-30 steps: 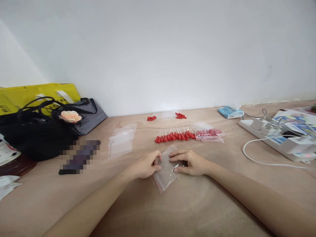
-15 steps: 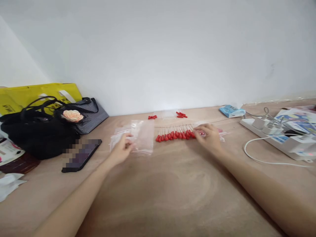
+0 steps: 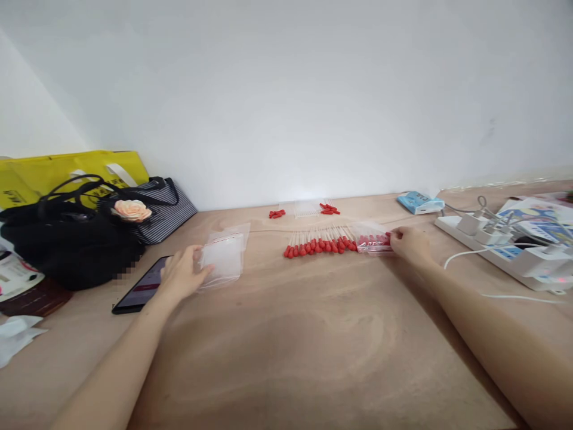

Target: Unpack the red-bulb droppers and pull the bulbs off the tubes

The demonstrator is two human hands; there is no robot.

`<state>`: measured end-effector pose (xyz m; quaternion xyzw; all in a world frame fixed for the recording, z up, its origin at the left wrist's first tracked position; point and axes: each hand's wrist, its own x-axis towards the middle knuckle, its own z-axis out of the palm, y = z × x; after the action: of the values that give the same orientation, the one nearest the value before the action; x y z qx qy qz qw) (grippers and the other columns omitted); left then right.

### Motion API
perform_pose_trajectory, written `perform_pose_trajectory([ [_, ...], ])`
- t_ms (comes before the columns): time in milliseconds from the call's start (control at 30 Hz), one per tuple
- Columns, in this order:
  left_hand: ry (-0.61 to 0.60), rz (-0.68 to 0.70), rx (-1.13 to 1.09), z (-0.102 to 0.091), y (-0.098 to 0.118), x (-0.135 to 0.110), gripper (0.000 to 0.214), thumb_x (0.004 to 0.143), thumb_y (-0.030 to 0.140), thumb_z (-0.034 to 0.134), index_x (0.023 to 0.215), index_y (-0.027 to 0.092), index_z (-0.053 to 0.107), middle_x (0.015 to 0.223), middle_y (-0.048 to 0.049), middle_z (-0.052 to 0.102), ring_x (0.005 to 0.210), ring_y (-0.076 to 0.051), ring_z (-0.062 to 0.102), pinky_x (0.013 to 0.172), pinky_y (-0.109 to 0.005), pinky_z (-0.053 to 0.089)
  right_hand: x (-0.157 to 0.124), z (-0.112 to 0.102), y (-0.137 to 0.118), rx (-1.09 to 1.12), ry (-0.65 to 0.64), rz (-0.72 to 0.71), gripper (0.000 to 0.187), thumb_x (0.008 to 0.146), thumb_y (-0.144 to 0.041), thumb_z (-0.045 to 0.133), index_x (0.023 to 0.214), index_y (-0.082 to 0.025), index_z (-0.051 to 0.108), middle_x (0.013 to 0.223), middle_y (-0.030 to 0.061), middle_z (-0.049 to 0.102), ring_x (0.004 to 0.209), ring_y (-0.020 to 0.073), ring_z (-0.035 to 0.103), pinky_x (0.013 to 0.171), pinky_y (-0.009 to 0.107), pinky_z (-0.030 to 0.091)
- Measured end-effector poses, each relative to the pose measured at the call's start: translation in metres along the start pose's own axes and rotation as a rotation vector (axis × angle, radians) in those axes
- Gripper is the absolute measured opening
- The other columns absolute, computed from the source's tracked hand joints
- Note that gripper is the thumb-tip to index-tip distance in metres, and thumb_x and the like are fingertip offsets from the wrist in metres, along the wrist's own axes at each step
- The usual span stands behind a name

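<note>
My left hand is at the left edge of a pile of clear zip bags, thumb and fingers apart, with its thumb by the bags. A row of white sticks with red heads lies in the middle of the table, red ends toward me. At the right end of that row is a clear plastic bag with red contents. My right hand pinches this bag's right edge, fingers closed; the fingertips are partly hidden.
Two small red bundles lie by clear bags near the wall. A phone, a black bag and a striped bag are left. A power strip with cables and a blue packet are right.
My left hand has moved left, and the clear bag right of the pile has shifted left onto it. My right hand has moved right, off the sticks' end to the red-filled bag's edge.
</note>
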<state>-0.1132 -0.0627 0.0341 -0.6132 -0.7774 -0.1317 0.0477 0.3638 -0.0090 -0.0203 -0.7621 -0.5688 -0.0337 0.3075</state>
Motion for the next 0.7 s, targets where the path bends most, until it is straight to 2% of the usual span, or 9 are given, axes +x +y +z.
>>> perform_pose_trajectory([
  [67, 0.088, 0.124, -0.006, 0.004, 0.011, -0.005, 0.04, 0.075, 0.04, 0.047, 0.109, 0.019, 0.048, 0.106, -0.0105, 0.052, 0.104, -0.032, 0.044, 0.081, -0.044, 0.035, 0.002, -0.003, 0.001, 0.047, 0.148, -0.006, 0.027, 0.075, -0.023, 0.038, 0.073, -0.013, 0.064, 0.074, 0.0119, 0.065, 0.071, 0.0227, 0.058, 0.062, 0.03, 0.038],
  [200, 0.213, 0.39, -0.153, 0.019, 0.033, -0.017, 0.026, 0.078, 0.036, 0.045, 0.095, 0.02, 0.055, 0.1, -0.006, 0.054, 0.098, -0.023, 0.049, 0.086, -0.038, 0.036, -0.002, -0.022, -0.017, 0.242, 0.38, -0.035, 0.029, 0.08, -0.03, 0.037, 0.084, -0.012, 0.059, 0.08, 0.0105, 0.064, 0.072, 0.0184, 0.057, 0.065, 0.029, 0.041],
  [233, 0.249, 0.439, -0.202, 0.023, 0.038, -0.021, 0.025, 0.078, 0.036, 0.046, 0.093, 0.02, 0.055, 0.099, -0.0056, 0.055, 0.097, -0.022, 0.049, 0.086, -0.037, 0.036, -0.007, -0.028, -0.026, 0.372, 0.41, -0.069, 0.028, 0.08, -0.034, 0.04, 0.083, -0.013, 0.058, 0.077, 0.009, 0.063, 0.069, 0.0167, 0.057, 0.063, 0.027, 0.041],
  [267, 0.279, 0.477, -0.257, 0.027, 0.043, -0.024, 0.024, 0.078, 0.037, 0.046, 0.092, 0.02, 0.055, 0.098, -0.0055, 0.055, 0.096, -0.021, 0.05, 0.086, -0.035, 0.037, -0.014, -0.032, -0.037, 0.513, 0.364, -0.097, 0.028, 0.079, -0.038, 0.042, 0.08, -0.014, 0.058, 0.072, 0.0068, 0.063, 0.063, 0.0146, 0.056, 0.059, 0.026, 0.042],
  [367, 0.278, 0.531, -0.418, 0.036, 0.059, -0.036, 0.024, 0.08, 0.036, 0.044, 0.093, 0.019, 0.054, 0.094, -0.0053, 0.057, 0.094, -0.02, 0.051, 0.084, -0.033, 0.039, -0.043, -0.036, -0.071, 0.924, -0.079, -0.106, 0.032, 0.075, -0.046, 0.049, 0.069, -0.015, 0.054, 0.054, -0.0002, 0.056, 0.046, 0.0097, 0.05, 0.046, 0.022, 0.04],
  [433, 0.243, 0.527, -0.505, 0.039, 0.069, -0.043, 0.023, 0.082, 0.035, 0.041, 0.095, 0.018, 0.052, 0.094, -0.0051, 0.057, 0.093, -0.019, 0.051, 0.083, -0.033, 0.041, -0.065, -0.028, -0.09, 1.052, -0.438, -0.085, 0.034, 0.07, -0.049, 0.055, 0.066, -0.015, 0.052, 0.048, -0.003, 0.052, 0.039, 0.007, 0.045, 0.04, 0.02, 0.037],
  [500, 0.245, 0.524, -0.582, 0.041, 0.078, -0.05, 0.022, 0.083, 0.032, 0.04, 0.095, 0.018, 0.051, 0.094, -0.005, 0.057, 0.092, -0.018, 0.052, 0.082, -0.032, 0.042, -0.085, -0.016, -0.105, 1.095, -0.702, -0.04, 0.035, 0.066, -0.049, 0.059, 0.063, -0.015, 0.05, 0.044, -0.0049, 0.049, 0.034, 0.0054, 0.042, 0.034, 0.018, 0.033],
  [600, 0.24, 0.611, -0.639, 0.04, 0.091, -0.058, 0.019, 0.084, 0.029, 0.039, 0.094, 0.018, 0.051, 0.093, -0.0051, 0.057, 0.092, -0.017, 0.052, 0.083, -0.032, 0.042, -0.101, 0.001, -0.117, 1.102, -0.909, 0.031, 0.034, 0.066, -0.046, 0.061, 0.059, -0.015, 0.048, 0.04, -0.0066, 0.046, 0.031, 0.0036, 0.039, 0.031, 0.016, 0.033],
  [700, 0.09, 0.844, -0.591, 0.037, 0.1, -0.066, 0.022, 0.081, 0.029, 0.045, 0.1, 0.019, 0.051, 0.104, -0.0065, 0.055, 0.102, -0.018, 0.049, 0.09, -0.034, 0.039, -0.102, 0.005, -0.119, 1.205, -1.039, 0.145, 0.025, 0.066, -0.034, 0.066, 0.069, -0.013, 0.053, 0.054, -0.0034, 0.055, 0.045, 0.0049, 0.052, 0.044, 0.016, 0.046],
])
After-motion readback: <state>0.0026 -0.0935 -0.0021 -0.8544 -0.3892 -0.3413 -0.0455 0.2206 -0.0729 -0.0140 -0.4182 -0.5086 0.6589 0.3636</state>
